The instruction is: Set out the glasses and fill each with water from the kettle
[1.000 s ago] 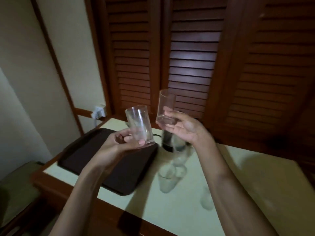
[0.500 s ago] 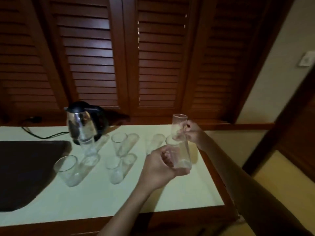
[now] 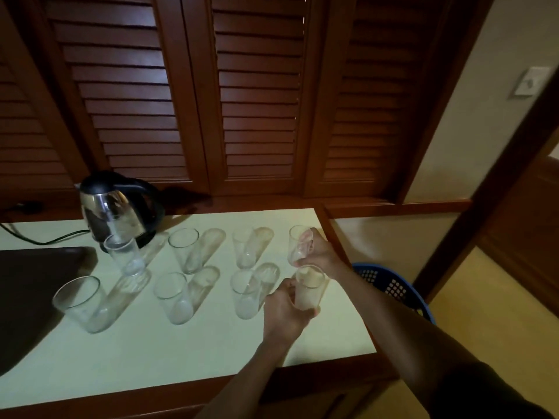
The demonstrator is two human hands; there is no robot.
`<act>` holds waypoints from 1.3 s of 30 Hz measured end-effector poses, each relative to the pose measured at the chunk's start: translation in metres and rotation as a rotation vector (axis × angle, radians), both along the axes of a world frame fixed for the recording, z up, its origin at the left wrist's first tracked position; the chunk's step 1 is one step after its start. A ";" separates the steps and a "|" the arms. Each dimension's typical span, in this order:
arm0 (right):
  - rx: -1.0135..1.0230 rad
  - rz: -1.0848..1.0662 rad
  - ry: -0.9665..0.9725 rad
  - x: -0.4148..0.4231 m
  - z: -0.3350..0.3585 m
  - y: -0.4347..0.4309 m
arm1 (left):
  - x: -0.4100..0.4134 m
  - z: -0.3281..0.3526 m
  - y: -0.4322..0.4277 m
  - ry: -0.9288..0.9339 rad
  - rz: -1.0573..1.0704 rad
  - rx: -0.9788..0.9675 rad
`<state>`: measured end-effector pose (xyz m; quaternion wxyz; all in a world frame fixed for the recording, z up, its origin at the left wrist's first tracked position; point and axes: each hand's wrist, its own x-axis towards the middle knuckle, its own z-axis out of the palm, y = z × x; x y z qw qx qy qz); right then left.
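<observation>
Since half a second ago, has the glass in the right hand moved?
Yes. The glass in the right hand has come down toward the tabletop, closing the back row near the table's right edge, level with its neighbour.

Two bare forearms in frame, entering from the bottom edge. Left hand (image 3: 282, 309): bare, no ring, watch or glove visible, forearm uncovered to the frame edge. Right hand (image 3: 322, 255): also bare, nothing on the wrist. Right arm has a dark sleeve (image 3: 481, 394) covering the upper part near the bottom right corner; fabric detail too dim to tell.
</observation>
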<state>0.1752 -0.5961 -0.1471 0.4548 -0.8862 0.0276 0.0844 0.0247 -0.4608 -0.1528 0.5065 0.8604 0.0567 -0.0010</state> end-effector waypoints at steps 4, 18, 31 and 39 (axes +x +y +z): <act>-0.109 0.087 0.009 -0.011 0.019 -0.002 | 0.001 0.013 0.003 -0.047 -0.111 0.155; 0.146 0.244 -0.355 0.012 0.160 0.215 | 0.049 0.216 0.284 -0.241 0.181 0.333; 0.301 0.445 0.047 0.097 0.116 0.363 | 0.184 0.194 0.450 -0.090 -0.057 0.637; 0.427 0.251 -0.002 0.098 0.092 0.391 | 0.199 0.180 0.466 -0.137 -0.216 0.626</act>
